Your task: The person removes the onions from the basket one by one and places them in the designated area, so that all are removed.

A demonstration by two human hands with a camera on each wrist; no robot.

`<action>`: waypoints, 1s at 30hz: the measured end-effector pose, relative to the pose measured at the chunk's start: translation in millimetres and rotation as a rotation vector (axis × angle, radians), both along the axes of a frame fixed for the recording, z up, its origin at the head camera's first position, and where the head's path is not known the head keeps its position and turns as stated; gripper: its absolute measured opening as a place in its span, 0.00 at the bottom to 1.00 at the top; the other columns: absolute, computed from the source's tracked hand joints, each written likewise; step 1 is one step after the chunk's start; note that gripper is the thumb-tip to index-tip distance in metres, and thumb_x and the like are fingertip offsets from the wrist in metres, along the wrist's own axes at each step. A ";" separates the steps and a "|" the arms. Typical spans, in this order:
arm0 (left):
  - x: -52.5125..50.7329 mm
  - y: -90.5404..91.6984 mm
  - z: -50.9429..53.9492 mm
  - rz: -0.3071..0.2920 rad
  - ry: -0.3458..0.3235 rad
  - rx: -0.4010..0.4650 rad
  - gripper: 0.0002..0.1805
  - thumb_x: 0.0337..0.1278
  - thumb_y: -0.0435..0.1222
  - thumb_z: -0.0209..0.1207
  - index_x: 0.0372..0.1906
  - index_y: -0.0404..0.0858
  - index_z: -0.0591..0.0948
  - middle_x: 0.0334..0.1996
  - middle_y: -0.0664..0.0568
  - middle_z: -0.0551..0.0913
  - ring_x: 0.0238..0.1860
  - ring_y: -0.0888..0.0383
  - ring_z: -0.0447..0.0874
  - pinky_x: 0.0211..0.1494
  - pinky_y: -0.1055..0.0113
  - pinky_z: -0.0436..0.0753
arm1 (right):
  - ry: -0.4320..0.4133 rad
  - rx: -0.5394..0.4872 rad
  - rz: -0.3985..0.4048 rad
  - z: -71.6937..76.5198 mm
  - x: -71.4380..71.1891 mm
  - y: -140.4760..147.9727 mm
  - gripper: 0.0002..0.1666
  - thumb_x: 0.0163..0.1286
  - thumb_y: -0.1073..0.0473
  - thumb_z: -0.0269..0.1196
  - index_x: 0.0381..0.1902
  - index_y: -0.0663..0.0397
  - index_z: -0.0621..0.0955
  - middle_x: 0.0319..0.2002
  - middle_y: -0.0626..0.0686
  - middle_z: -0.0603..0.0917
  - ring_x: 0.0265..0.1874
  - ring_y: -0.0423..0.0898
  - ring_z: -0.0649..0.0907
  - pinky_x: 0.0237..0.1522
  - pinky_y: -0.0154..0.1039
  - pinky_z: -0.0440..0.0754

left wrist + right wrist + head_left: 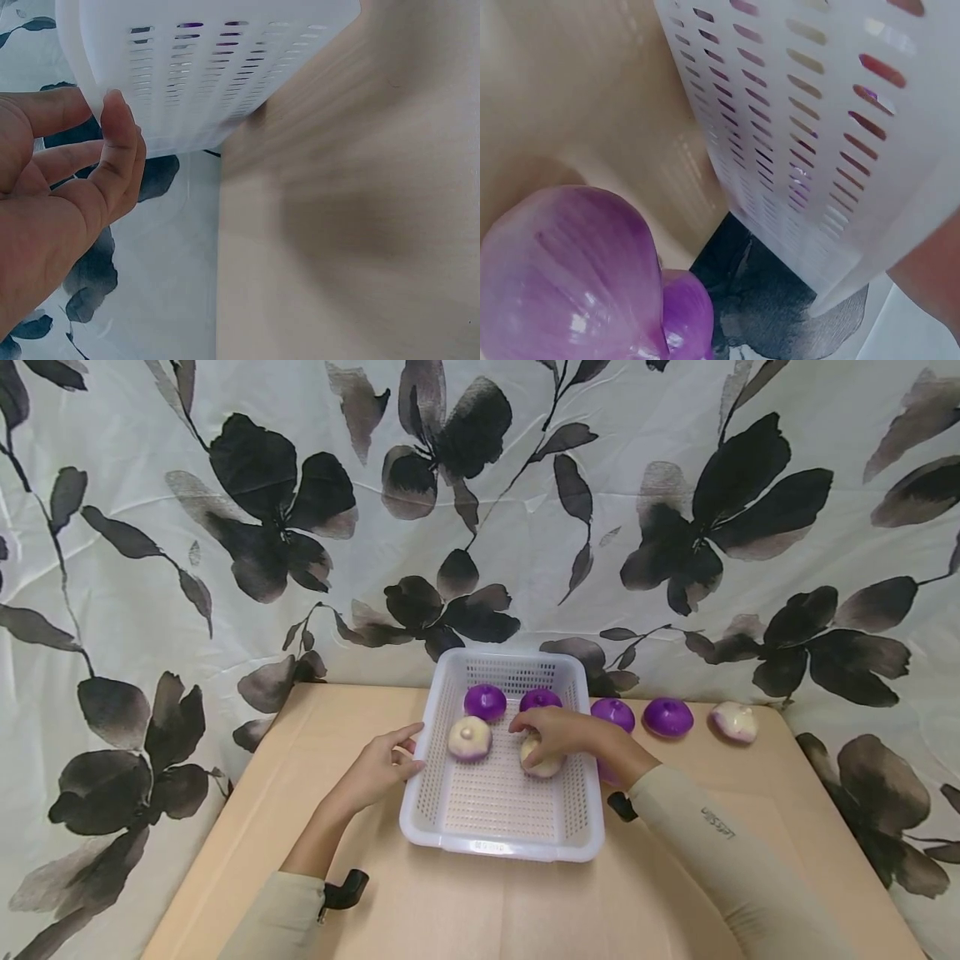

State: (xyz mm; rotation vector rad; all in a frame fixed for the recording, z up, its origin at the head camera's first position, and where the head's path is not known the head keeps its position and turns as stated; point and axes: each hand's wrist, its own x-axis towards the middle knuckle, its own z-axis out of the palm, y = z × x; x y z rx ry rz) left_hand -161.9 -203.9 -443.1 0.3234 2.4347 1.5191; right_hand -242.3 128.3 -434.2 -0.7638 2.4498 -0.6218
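A white perforated basket stands on the table and holds two purple onions at its back, with a pale onion in front of the left one. My right hand reaches over the basket's right wall and grips another pale onion from above. My left hand pinches the basket's left rim; in the left wrist view, thumb and fingers of that hand lie on either side of the rim. The right wrist view shows the basket's outer wall, which hides most of the right hand.
Right of the basket lie purple onions and a pale, purple-tinged onion. One more purple onion is partly hidden behind my right forearm. A large purple onion fills the right wrist view's lower left. A floral cloth hangs behind the table.
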 end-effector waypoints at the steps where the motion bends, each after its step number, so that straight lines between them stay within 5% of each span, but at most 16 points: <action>1: -0.1 0.2 -0.2 0.000 0.002 -0.001 0.36 0.65 0.25 0.61 0.76 0.25 0.64 0.50 0.33 0.77 0.36 0.55 0.84 0.39 0.64 0.88 | -0.011 0.008 -0.004 -0.7 0.0 -0.6 0.42 0.57 0.50 0.80 0.68 0.52 0.78 0.64 0.57 0.81 0.59 0.50 0.81 0.66 0.52 0.78; 19: 0.9 1.3 1.1 0.010 -0.004 -0.014 0.36 0.65 0.26 0.61 0.76 0.26 0.64 0.49 0.35 0.77 0.37 0.54 0.83 0.41 0.58 0.88 | -0.009 0.147 0.009 -8.0 0.6 -5.6 0.37 0.55 0.58 0.79 0.63 0.54 0.80 0.54 0.52 0.83 0.47 0.47 0.80 0.54 0.45 0.83; 30: 1.4 2.0 2.0 0.024 -0.009 -0.016 0.36 0.64 0.26 0.62 0.76 0.27 0.65 0.49 0.35 0.77 0.36 0.55 0.83 0.39 0.60 0.88 | -0.017 0.139 0.038 -11.9 1.4 -4.9 0.33 0.54 0.59 0.79 0.59 0.48 0.83 0.56 0.51 0.83 0.49 0.47 0.80 0.55 0.47 0.82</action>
